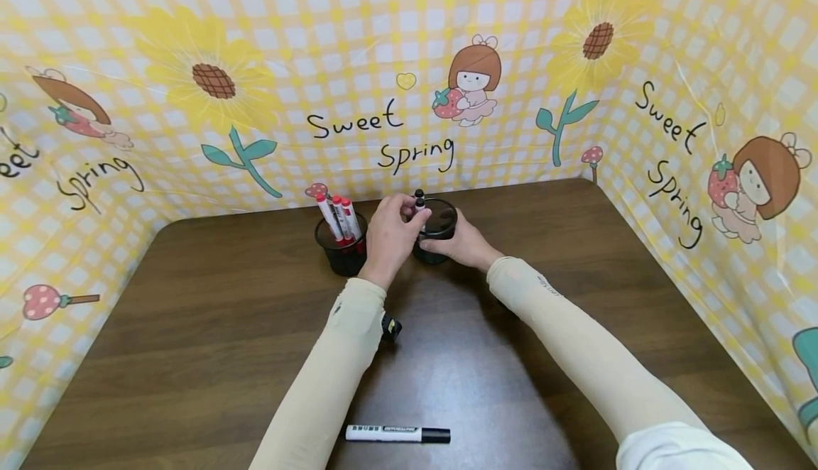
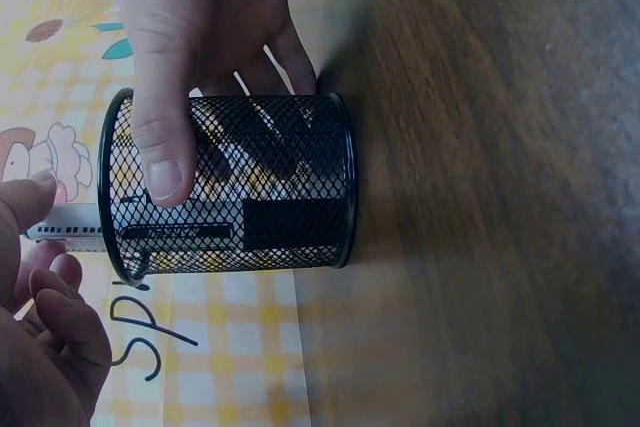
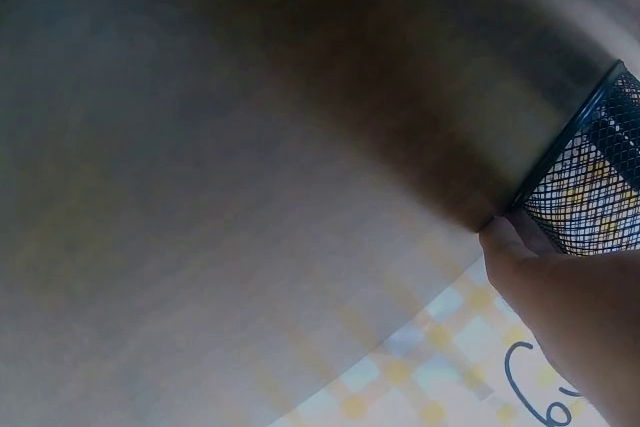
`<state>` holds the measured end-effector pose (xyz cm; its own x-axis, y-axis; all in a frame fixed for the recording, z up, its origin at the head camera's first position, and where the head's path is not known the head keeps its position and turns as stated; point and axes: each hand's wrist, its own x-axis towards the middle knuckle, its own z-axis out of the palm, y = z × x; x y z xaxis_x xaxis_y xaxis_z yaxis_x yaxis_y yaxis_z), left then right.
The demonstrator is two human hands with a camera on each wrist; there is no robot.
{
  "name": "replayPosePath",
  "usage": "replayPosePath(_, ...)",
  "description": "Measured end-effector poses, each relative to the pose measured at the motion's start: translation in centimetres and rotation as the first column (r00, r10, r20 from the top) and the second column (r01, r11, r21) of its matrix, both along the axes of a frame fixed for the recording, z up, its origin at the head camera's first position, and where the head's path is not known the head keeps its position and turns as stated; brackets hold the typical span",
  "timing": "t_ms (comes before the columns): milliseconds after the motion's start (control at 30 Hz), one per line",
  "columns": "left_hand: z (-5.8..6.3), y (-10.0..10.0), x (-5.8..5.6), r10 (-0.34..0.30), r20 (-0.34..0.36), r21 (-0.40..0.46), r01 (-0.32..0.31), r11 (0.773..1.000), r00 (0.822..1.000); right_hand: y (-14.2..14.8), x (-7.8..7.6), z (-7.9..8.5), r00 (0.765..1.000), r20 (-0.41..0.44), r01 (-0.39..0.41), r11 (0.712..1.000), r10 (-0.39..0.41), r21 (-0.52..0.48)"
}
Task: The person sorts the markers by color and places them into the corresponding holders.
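Note:
My right hand grips a black mesh pen cup from its right side. In the left wrist view its thumb lies across the near wall and the fingers go behind. A white marker stands inside this cup, black cap down near the base, its upper end above the rim. My left hand pinches that upper end between thumb and fingers. Only the edge of the cup and part of the right hand show in the right wrist view.
Left of my left hand stands a second mesh cup holding several red-ended markers. A black-capped whiteboard marker lies near the front of the wooden table. Patterned yellow cloth walls the back and sides.

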<state>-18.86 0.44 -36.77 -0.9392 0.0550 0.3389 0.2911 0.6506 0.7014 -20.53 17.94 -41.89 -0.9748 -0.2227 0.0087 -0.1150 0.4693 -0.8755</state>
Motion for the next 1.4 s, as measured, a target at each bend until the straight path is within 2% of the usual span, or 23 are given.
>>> replayPosePath(167, -0.3, -0.6, 0.2, 0.010, 0.009, 0.017, -0.010, 1.000, 1.000, -0.3, 0.1, -0.1, 1.000, 0.011, 0.002, 1.000, -0.002, 0.007)
replayPosePath(333, 0.1, -1.8, 1.2, -0.001, 0.012, 0.087, 0.000, 0.996, 1.000, -0.6, 0.1, -0.3, 1.000, 0.009, -0.008, 1.000, 0.008, -0.004)
replayPosePath(400, 0.7, -2.6, 1.9, -0.037, 0.026, 0.141, 0.033, 0.989, 0.999, -0.6, 0.0, -0.4, 1.000, 0.006, -0.009, 1.000, 0.009, -0.010)
replayPosePath(467, 1.2, -3.6, 2.7, -0.104, 0.062, 0.168, 0.092, 0.981, 0.993, -0.6, 0.0, -0.4, 1.000, 0.008, -0.009, 1.000, 0.009, -0.017)
replayPosePath(533, 1.8, -4.7, 3.8, -0.188, 0.129, 0.162, 0.167, 0.973, 0.974, -0.6, 0.1, -0.3, 1.000, 0.014, -0.011, 1.000, 0.011, -0.018)
replayPosePath(600, 2.2, -5.9, 5.1, -0.284, 0.216, 0.139, 0.259, 0.956, 0.934, -0.5, 0.2, -0.2, 1.000, 0.024, -0.009, 1.000, 0.010, -0.018)
replayPosePath(700, 2.5, -7.5, 6.9, -0.404, 0.335, 0.099, 0.395, 0.913, 0.851, -0.1, 0.3, 0.0, 0.999, 0.036, 0.008, 1.000, -0.008, -0.004)
replayPosePath(800, 2.4, -9.0, 8.8, -0.492, 0.416, 0.093, 0.502, 0.860, 0.765, 0.2, 0.4, 0.3, 0.999, 0.046, 0.026, 1.000, -0.027, 0.006)
replayPosePath(933, 1.4, -11.3, 11.9, -0.563, 0.500, 0.089, 0.607, 0.789, 0.658, 0.3, 0.5, 0.4, 0.998, 0.069, 0.011, 1.000, -0.011, 0.008)
replayPosePath(1000, 0.7, -12.4, 13.7, -0.577, 0.534, 0.090, 0.636, 0.766, 0.619, 0.2, 0.5, 0.4, 0.997, 0.080, 0.002, 1.000, -0.002, 0.008)
replayPosePath(1033, 0.2, -13.0, 14.5, -0.573, 0.547, 0.089, 0.639, 0.764, 0.610, 0.2, 0.5, 0.4, 0.997, 0.082, -0.001, 1.000, 0.001, 0.008)
replayPosePath(1067, -0.3, -13.6, 15.4, -0.571, 0.552, 0.088, 0.639, 0.764, 0.607, 0.1, 0.4, 0.3, 0.997, 0.082, -0.001, 1.000, 0.000, 0.009)
replayPosePath(1100, -0.8, -14.1, 16.2, -0.562, 0.555, 0.078, 0.634, 0.769, 0.613, 0.0, 0.4, 0.3, 0.997, 0.081, -0.001, 1.000, 0.001, 0.009)
replayPosePath(1233, -2.8, -15.8, 18.7, -0.535, 0.542, 0.076, 0.596, 0.799, 0.649, 0.2, 0.3, 0.2, 0.997, 0.074, 0.003, 1.000, -0.004, 0.020)
replayPosePath(1300, -3.7, -16.4, 19.7, -0.528, 0.528, 0.085, 0.577, 0.812, 0.665, 0.2, 0.2, 0.2, 0.997, 0.072, -0.003, 1.000, 0.001, 0.024)
replayPosePath(1400, -4.4, -17.0, 20.7, -0.537, 0.507, 0.104, 0.571, 0.815, 0.674, 0.3, 0.3, 0.2, 0.997, 0.076, 0.001, 1.000, -0.003, 0.019)
